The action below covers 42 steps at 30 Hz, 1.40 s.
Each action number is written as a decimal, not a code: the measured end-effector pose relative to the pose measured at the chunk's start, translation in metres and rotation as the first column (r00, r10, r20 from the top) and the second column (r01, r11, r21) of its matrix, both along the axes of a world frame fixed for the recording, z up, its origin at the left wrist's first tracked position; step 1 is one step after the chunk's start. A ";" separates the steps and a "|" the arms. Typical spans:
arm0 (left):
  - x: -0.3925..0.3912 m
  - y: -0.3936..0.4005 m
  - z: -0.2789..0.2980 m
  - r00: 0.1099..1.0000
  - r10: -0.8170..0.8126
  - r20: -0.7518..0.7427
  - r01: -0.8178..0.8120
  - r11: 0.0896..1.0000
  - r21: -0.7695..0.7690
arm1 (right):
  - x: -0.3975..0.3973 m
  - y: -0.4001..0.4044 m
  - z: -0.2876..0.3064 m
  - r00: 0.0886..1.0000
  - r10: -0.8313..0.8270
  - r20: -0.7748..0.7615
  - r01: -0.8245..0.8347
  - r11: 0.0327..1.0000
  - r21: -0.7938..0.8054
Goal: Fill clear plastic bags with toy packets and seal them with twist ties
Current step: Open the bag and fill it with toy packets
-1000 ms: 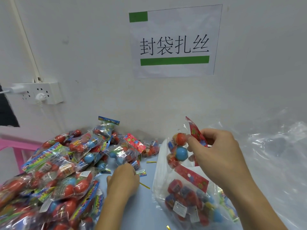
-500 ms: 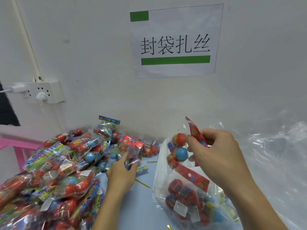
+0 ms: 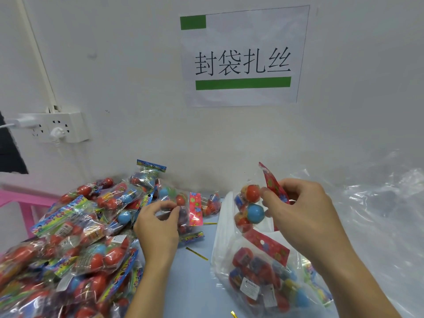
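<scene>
A heap of toy packets (image 3: pixel 68 244) with red and blue balls covers the left of the blue table (image 3: pixel 192 278). My left hand (image 3: pixel 158 228) pinches one packet with a red header card (image 3: pixel 184 212) at the heap's right edge. My right hand (image 3: pixel 300 216) holds another packet (image 3: pixel 250 207) by its red header, upright over the mouth of a clear plastic bag (image 3: pixel 229 255). That bag holds at least one packet (image 3: pixel 259 271). Gold twist ties (image 3: pixel 196 253) lie on the table between my hands.
A pile of clear plastic bags (image 3: pixel 380 207) lies at the right. On the wall hang a white power strip (image 3: pixel 57 128) and a paper sign (image 3: pixel 243 56). A pink frame (image 3: pixel 20 200) stands at the far left.
My left hand moved up from the table, took a packet from the heap's edge and lifted it. My right hand has held its packet still over the bag.
</scene>
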State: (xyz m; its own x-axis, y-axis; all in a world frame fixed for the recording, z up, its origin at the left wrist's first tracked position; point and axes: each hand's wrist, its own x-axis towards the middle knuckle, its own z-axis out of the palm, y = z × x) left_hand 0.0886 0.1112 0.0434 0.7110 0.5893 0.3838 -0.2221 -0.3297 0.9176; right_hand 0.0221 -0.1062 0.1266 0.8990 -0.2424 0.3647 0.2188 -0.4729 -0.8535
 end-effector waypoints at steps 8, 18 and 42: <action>-0.016 -0.001 0.045 0.942 -0.184 0.282 0.282 0.889 -0.360 | 0.004 -0.007 -0.002 0.999 -0.039 -0.030 0.040 0.999 0.032; -0.040 -0.011 0.085 0.802 -0.408 0.437 0.588 0.671 -0.452 | 0.010 -0.011 -0.007 1.000 0.000 -0.015 0.003 0.984 0.179; -0.038 -0.044 0.078 0.689 -0.725 0.002 0.709 0.674 -0.209 | 0.000 -0.006 0.003 0.964 0.245 0.099 -0.263 0.925 0.274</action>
State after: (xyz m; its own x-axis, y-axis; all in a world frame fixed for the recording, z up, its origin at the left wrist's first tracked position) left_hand 0.0502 0.0670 0.1213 0.9653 -0.0626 0.2536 -0.2491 0.0719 0.9658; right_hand 0.0217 -0.1123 0.1295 0.9220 -0.1098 0.3712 0.3560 -0.1358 -0.9245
